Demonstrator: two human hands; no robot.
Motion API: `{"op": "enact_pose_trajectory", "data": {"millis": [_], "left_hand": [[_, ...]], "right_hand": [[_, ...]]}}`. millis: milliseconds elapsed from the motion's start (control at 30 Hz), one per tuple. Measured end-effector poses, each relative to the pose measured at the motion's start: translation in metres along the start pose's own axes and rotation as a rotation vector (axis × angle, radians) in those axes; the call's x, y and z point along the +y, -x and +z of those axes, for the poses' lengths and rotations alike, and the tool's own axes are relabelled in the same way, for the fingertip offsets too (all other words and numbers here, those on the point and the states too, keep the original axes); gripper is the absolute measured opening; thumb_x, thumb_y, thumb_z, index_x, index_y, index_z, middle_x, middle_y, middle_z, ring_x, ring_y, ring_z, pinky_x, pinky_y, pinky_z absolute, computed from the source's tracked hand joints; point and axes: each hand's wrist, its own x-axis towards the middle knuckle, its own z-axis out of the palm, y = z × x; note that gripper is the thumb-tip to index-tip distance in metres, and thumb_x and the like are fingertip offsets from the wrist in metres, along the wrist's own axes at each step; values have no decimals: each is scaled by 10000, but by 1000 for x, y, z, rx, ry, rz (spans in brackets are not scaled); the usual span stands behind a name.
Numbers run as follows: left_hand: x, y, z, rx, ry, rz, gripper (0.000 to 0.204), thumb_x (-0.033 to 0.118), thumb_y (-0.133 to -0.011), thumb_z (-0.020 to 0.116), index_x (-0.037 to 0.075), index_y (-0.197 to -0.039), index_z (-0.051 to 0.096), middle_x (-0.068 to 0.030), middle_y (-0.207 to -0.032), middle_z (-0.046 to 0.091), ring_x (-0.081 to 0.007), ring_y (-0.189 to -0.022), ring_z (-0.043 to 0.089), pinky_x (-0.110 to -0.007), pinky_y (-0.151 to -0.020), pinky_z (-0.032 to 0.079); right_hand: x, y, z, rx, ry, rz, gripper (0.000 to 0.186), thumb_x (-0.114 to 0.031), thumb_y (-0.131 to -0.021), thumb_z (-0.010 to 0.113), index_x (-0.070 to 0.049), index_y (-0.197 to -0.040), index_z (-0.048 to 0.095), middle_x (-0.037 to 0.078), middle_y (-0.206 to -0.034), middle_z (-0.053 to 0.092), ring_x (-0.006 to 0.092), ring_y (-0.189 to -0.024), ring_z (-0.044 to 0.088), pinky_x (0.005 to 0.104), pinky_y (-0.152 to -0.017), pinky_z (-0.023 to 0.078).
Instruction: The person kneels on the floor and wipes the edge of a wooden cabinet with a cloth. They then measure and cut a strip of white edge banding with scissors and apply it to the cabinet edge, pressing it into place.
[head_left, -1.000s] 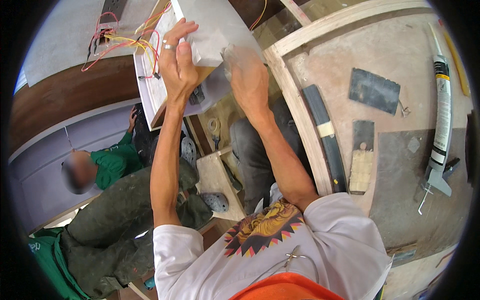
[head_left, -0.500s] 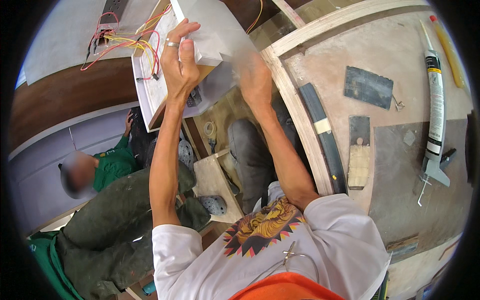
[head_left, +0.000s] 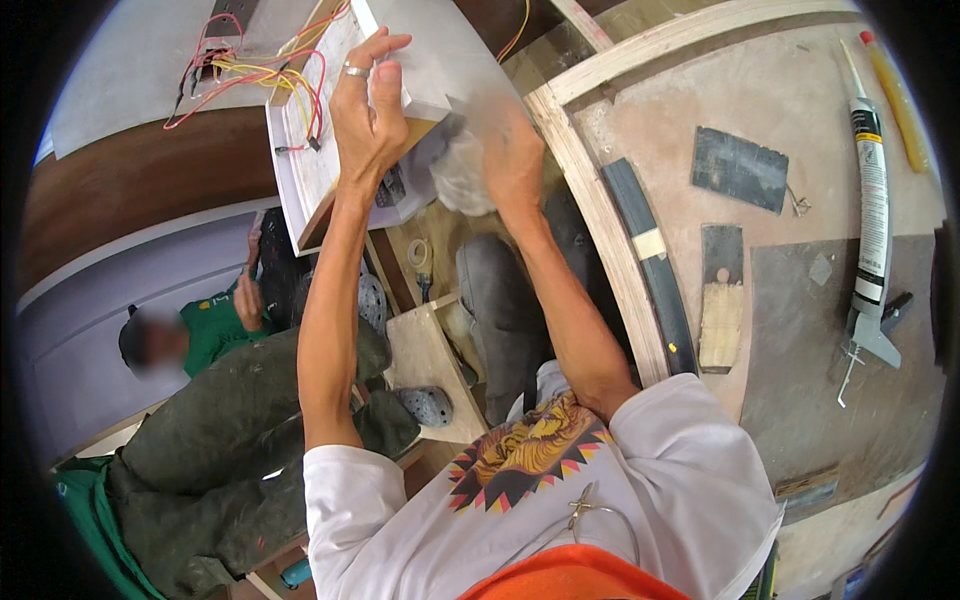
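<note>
A white panel box (head_left: pixel 440 62) with a bare wood-coloured edge stands at the top centre. My left hand (head_left: pixel 368 112), a ring on one finger, rests against its near left side with thumb and fingers stretched out. At the box's right corner, my right hand (head_left: pixel 512 150) is smeared by motion. Its fingers cannot be made out, nor whether they hold anything. A whitish haze hangs just below and left of that hand. Red and yellow wires (head_left: pixel 290 85) hang loose left of my left hand.
A wooden frame (head_left: pixel 600 200) borders the worktop at right, where a caulking gun (head_left: pixel 870 230), a dark metal plate (head_left: pixel 738 168), a scraper (head_left: pixel 721 300) and a dark strip (head_left: pixel 650 265) lie. Co-workers in green (head_left: pixel 215 320) sit low at left. A paintbrush (head_left: pixel 425 285) lies below.
A whitish haze now shows beneath my right hand, which stays blurred. My left hand has shifted slightly right. The co-worker at left has brought a hand in front of the body.
</note>
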Motion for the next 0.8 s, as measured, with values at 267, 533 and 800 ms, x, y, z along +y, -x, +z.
{"op": "enact_pose_trajectory", "data": {"millis": [267,533,800], "left_hand": [[1,5,-1,-23,0,-15,446,373,-1060,456,19,-1197,690,-266,-1306,651,-390,-1254,604,-431,-1071,436],[5,1,0,-31,-9,-30,432,347,-1061,450,18,-1201,693,-253,-1326,644,-380,-1260,597,-428,-1073,430],[7,1,2,-32,9,0,399,312,-1055,459,16,-1191,689,-270,-1304,648,-389,-1281,586,-436,-1082,424]], "right_hand": [[-18,10,14,86,45,-93,269,-52,-952,616,8,-1214,626,232,-1112,669,422,-1036,634,482,-896,490],[99,20,-7,152,335,89,331,-162,-1028,513,65,-1232,641,228,-1190,690,373,-1127,637,400,-999,472],[128,9,25,154,461,-32,368,-167,-1041,496,55,-1322,579,252,-1294,635,392,-1215,594,415,-1060,443]]}}
